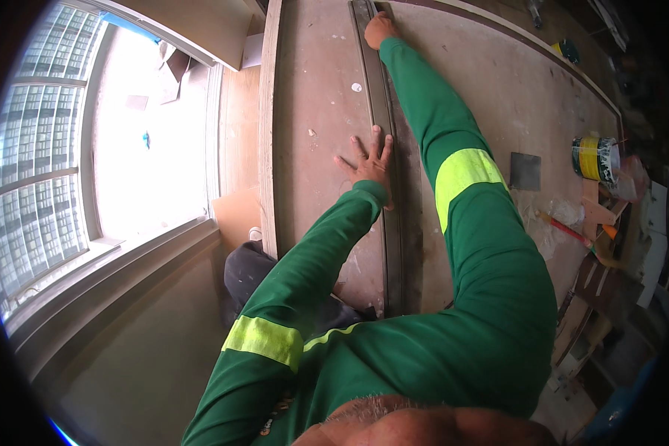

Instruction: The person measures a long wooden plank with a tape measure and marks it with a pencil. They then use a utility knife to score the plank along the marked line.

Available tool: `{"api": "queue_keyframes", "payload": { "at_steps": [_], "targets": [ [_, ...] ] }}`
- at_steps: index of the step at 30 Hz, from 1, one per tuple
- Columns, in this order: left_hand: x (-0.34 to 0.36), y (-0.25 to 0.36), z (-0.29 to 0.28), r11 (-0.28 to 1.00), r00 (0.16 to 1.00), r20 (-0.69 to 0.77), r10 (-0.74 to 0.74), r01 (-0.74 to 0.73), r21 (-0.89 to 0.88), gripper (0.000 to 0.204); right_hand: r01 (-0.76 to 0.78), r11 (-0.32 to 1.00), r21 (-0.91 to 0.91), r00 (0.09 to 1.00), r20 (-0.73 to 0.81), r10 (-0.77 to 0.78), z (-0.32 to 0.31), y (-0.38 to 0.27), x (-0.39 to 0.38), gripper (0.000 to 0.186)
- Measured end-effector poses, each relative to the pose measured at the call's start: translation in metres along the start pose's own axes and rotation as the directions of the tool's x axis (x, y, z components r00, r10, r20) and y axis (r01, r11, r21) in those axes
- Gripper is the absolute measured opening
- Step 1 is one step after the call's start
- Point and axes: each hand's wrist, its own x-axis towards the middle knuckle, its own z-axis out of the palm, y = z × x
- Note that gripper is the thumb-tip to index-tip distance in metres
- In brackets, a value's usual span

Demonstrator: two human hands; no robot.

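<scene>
A long dark grey straight strip lies on a wide pinkish-brown board, running away from my body to the far edge. My left hand presses flat with spread fingers on the strip and the board just left of it. At the strip's far end, my right arm is stretched out and my right hand is closed, its fingers curled down against the strip. Whatever it may be holding is too small or hidden to make out.
To the right lie a dark square plate, a yellow-and-dark bucket, a red-handled tool and scattered offcuts. A raised wooden edge borders the board's left side. Beyond it, a bright window frame stands at left.
</scene>
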Motion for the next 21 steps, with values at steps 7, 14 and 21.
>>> {"api": "queue_keyframes", "payload": {
  "at_steps": [7,14,21],
  "targets": [
    [-0.001,-0.007,0.000,0.999,0.999,0.009,-0.048,0.048,-0.022,0.162,0.111,0.990,-0.090,0.991,-0.067,-0.118,0.026,0.014,-0.013,0.066],
    [0.002,0.002,0.000,1.000,1.000,0.002,0.010,-0.010,-0.029,0.160,0.181,0.956,-0.230,0.945,-0.227,-0.234,0.104,0.091,0.089,0.062],
    [-0.002,-0.006,0.000,0.999,0.999,-0.007,-0.043,0.043,-0.023,0.158,0.242,0.961,-0.134,0.928,-0.256,-0.270,0.138,0.078,0.097,0.067]
  ]
}}
